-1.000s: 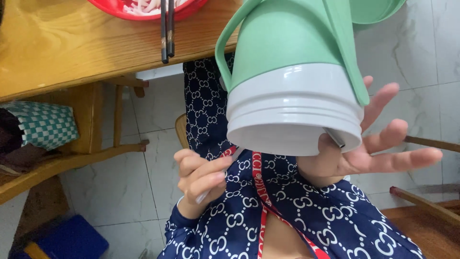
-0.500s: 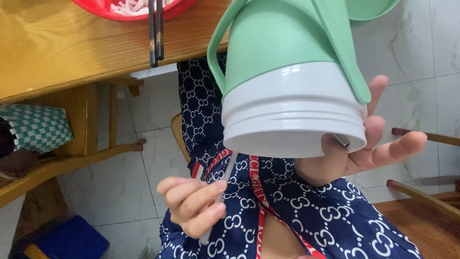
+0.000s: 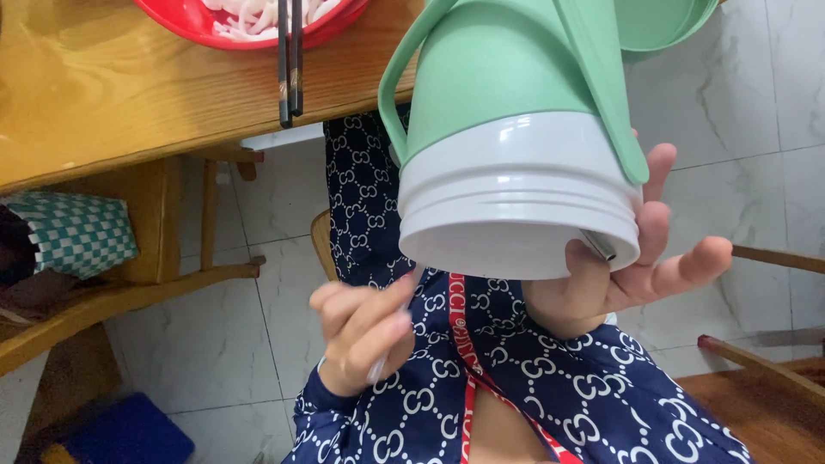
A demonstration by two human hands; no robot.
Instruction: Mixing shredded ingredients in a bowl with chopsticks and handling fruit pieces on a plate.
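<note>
Green-and-white flask shell (image 3: 516, 137), tipped so its open white base faces me, rests against my right hand (image 3: 632, 258); the thumb presses on the rim beside a small grey metal strip (image 3: 599, 246), while the other fingers (image 3: 679, 268) stay spread open behind it, so this hand props the shell more than grips it. My left hand (image 3: 361, 331) is closed around a thin pale stick (image 3: 391, 331), and half a second ago that hand sat lower and further from the opening; now it has risen again, and the tip of the stick lies just under the lower edge of the white rim, near but not visibly inside. I judge from this that the stick is being brought back toward the hollow base. The shell hangs above my lap, in front of the wooden tabletop (image 3: 129, 94), where a red bowl (image 3: 249, 21) with dark chopsticks (image 3: 290, 60) across it sits at the edge. A checked cushion (image 3: 73, 232) lies on the chair below.
</note>
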